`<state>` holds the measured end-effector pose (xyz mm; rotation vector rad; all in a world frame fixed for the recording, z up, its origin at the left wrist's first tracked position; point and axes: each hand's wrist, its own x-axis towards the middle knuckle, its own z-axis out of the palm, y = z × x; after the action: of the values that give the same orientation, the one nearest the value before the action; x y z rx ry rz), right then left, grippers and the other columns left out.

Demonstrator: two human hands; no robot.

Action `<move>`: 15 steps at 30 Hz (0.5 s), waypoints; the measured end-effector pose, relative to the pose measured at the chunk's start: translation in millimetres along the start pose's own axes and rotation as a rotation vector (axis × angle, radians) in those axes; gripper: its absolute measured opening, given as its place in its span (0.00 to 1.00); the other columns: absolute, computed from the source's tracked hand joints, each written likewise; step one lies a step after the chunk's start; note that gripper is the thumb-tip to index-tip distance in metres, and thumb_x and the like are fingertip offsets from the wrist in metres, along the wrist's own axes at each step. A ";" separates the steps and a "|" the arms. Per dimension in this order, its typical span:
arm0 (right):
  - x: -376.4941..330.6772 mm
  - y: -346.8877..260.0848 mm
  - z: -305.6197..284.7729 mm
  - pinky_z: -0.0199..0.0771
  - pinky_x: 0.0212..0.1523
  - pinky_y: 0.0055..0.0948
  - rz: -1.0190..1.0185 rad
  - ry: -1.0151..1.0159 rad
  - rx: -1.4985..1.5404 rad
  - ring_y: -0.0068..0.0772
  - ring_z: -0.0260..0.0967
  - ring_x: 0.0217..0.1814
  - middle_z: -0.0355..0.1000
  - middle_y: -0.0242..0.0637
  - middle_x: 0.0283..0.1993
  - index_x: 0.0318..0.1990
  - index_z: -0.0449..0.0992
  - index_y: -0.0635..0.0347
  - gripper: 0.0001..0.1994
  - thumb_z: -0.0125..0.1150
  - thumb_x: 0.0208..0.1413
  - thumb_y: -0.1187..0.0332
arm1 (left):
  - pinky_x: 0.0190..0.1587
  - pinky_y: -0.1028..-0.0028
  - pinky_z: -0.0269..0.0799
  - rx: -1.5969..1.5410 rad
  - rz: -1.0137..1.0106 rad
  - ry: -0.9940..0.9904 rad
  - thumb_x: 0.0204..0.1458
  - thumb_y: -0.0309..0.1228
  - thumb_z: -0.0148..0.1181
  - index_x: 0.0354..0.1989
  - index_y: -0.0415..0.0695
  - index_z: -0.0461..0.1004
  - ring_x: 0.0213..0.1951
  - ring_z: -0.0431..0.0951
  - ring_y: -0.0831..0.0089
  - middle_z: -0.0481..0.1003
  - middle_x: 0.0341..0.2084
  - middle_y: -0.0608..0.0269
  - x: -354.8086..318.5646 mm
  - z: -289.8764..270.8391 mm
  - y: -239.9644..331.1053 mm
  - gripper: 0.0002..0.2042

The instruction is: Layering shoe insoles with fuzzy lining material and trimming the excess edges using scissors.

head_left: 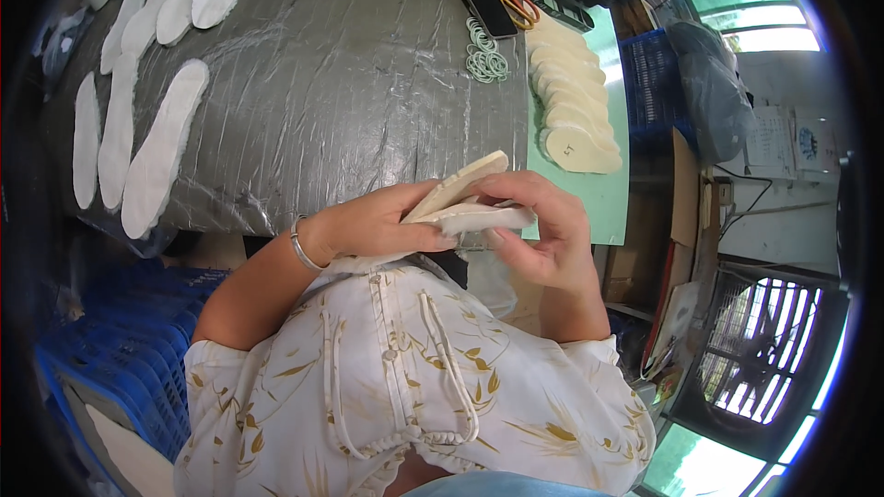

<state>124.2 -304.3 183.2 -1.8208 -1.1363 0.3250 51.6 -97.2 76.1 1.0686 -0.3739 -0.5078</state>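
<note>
My left hand (pixel 382 219), with a bangle at its wrist, is wrapped round pale insoles in front of my chest. A cream insole (pixel 465 182) slants up out of that grip. Below it a white fluffy insole (pixel 479 217) points to the right. My right hand (pixel 548 230) pinches the free end of the white insole, fingers above and thumb below. Its fingertips partly hide the cream piece. Where the pieces meet inside my left hand is hidden.
White insoles (pixel 166 147) lie on the plastic-covered table (pixel 322 83) at left. To the right, overlapping cream insoles (pixel 575 110) rest on a green sheet (pixel 589 202). Beyond are rubber bands (pixel 485 64), a phone (pixel 486 7) and scissors (pixel 520 7). Blue crates (pixel 138 350) stand at lower left.
</note>
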 end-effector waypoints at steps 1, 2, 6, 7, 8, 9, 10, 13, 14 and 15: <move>-0.5 -2.0 -2.0 0.75 0.46 0.30 0.022 0.018 0.020 0.39 0.77 0.44 0.77 0.47 0.44 0.48 0.77 0.69 0.18 0.66 0.47 0.78 | 0.52 0.74 0.67 0.001 0.009 -0.001 0.56 0.34 0.61 0.59 0.36 0.65 0.48 0.70 0.77 0.71 0.46 0.63 -0.5 0.1 1.9 0.24; -1.7 0.3 -2.8 0.75 0.46 0.30 -0.004 0.025 -0.006 0.39 0.77 0.45 0.77 0.47 0.44 0.47 0.77 0.69 0.17 0.65 0.46 0.78 | 0.52 0.74 0.67 0.001 0.018 -0.004 0.57 0.33 0.61 0.59 0.36 0.64 0.49 0.69 0.77 0.71 0.46 0.63 -0.4 -0.3 0.5 0.24; -8.1 4.0 -2.5 0.75 0.47 0.30 0.066 0.094 -0.043 0.38 0.77 0.45 0.78 0.45 0.44 0.45 0.78 0.67 0.16 0.63 0.46 0.80 | 0.54 0.74 0.65 0.000 -0.006 0.004 0.55 0.30 0.56 0.61 0.35 0.64 0.50 0.68 0.77 0.70 0.48 0.65 0.1 1.2 3.7 0.25; -7.6 2.8 -2.2 0.75 0.47 0.30 0.103 0.143 -0.041 0.37 0.77 0.44 0.78 0.44 0.42 0.43 0.79 0.66 0.14 0.62 0.46 0.81 | 0.54 0.75 0.65 0.005 -0.032 0.012 0.55 0.30 0.56 0.61 0.35 0.64 0.49 0.68 0.77 0.70 0.48 0.65 0.4 0.7 3.2 0.25; -8.8 4.9 -4.7 0.74 0.46 0.29 0.113 0.133 -0.046 0.36 0.77 0.43 0.78 0.43 0.41 0.42 0.79 0.66 0.13 0.62 0.46 0.82 | 0.53 0.74 0.65 0.012 -0.003 0.014 0.56 0.30 0.58 0.60 0.36 0.64 0.49 0.68 0.77 0.70 0.47 0.64 0.6 0.8 2.7 0.24; -9.8 7.7 -7.2 0.74 0.46 0.29 0.123 0.122 -0.051 0.36 0.77 0.42 0.78 0.42 0.40 0.40 0.79 0.66 0.12 0.61 0.46 0.82 | 0.53 0.74 0.66 0.018 0.026 0.017 0.57 0.31 0.59 0.59 0.37 0.65 0.50 0.68 0.77 0.70 0.47 0.63 0.9 0.8 1.7 0.23; -9.6 8.8 -7.1 0.74 0.42 0.28 0.093 0.136 -0.048 0.33 0.76 0.39 0.78 0.41 0.39 0.37 0.80 0.66 0.10 0.62 0.46 0.83 | 0.52 0.74 0.66 0.085 0.016 0.014 0.57 0.31 0.59 0.58 0.37 0.65 0.48 0.69 0.77 0.70 0.45 0.64 1.7 -0.4 0.1 0.21; -7.7 9.2 -5.1 0.73 0.38 0.25 0.051 0.169 -0.125 0.30 0.74 0.36 0.77 0.41 0.37 0.37 0.80 0.65 0.08 0.64 0.47 0.82 | 0.51 0.75 0.66 0.100 0.062 0.037 0.57 0.31 0.58 0.57 0.37 0.66 0.47 0.69 0.77 0.70 0.44 0.65 2.7 1.9 -5.0 0.20; -6.1 11.7 -2.4 0.72 0.34 0.23 0.005 0.221 -0.189 0.28 0.73 0.33 0.76 0.40 0.36 0.36 0.80 0.65 0.07 0.66 0.48 0.81 | 0.49 0.75 0.66 0.172 0.096 0.043 0.57 0.32 0.58 0.56 0.37 0.66 0.45 0.69 0.78 0.70 0.42 0.66 3.9 2.3 -2.4 0.20; -5.9 13.0 -0.2 0.72 0.34 0.23 0.007 0.250 -0.196 0.28 0.73 0.33 0.76 0.40 0.37 0.35 0.81 0.65 0.07 0.67 0.47 0.81 | 0.48 0.76 0.67 0.214 0.141 0.055 0.60 0.33 0.56 0.56 0.37 0.66 0.44 0.69 0.79 0.70 0.40 0.67 4.0 2.6 -5.0 0.19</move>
<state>128.5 -311.0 171.4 -1.9726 -1.0148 -0.0125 52.5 -103.3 72.9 1.2506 -0.4587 -0.3169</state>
